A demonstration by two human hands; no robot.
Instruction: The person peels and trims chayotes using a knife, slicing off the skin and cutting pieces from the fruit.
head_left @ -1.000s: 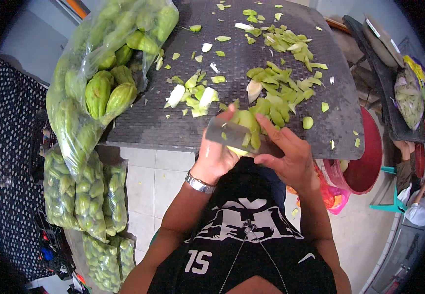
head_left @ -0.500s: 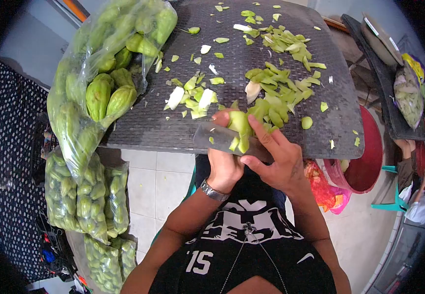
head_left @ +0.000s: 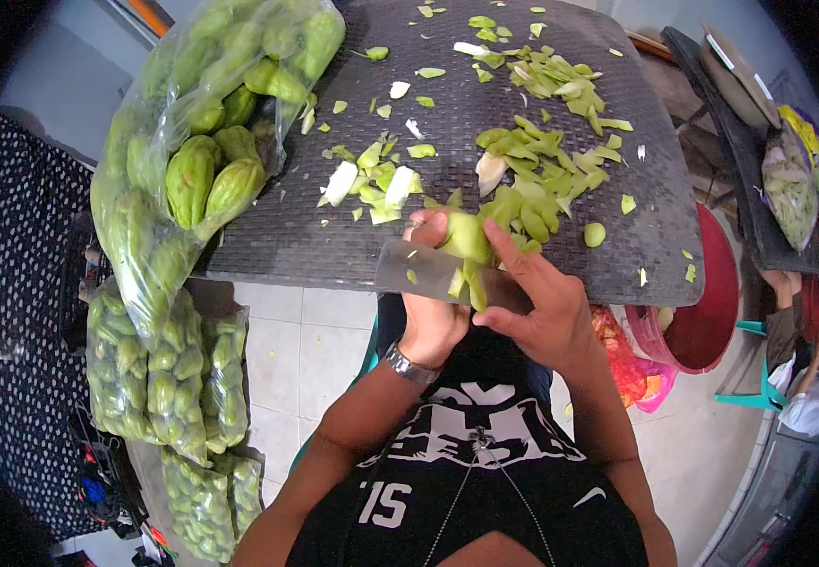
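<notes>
A peeled green chayote (head_left: 466, 236) is gripped in my left hand (head_left: 428, 317), at the table's near edge. My right hand (head_left: 553, 307) is closed on a knife, its handle hidden by the palm; its thumb and index finger are apart. The wide knife blade (head_left: 405, 269) crosses in front of the chayote, with slices lying on it. Beyond my hands, a pile of green slices (head_left: 532, 189) lies on the dark woven table (head_left: 287, 241). A smaller heap of peelings (head_left: 372, 180) with white pieces lies to the left.
An open clear bag of whole chayotes (head_left: 145, 189) covers the table's left side. More filled bags (head_left: 173, 378) stand on the floor below. A red tub (head_left: 707, 302) is at the right, near a teal stool (head_left: 764, 392). Another person's arm (head_left: 783, 293) shows at the far right.
My left hand and the blade have moved slightly left and down since the first frame, then barely shifted. The slices on the blade have changed position.
</notes>
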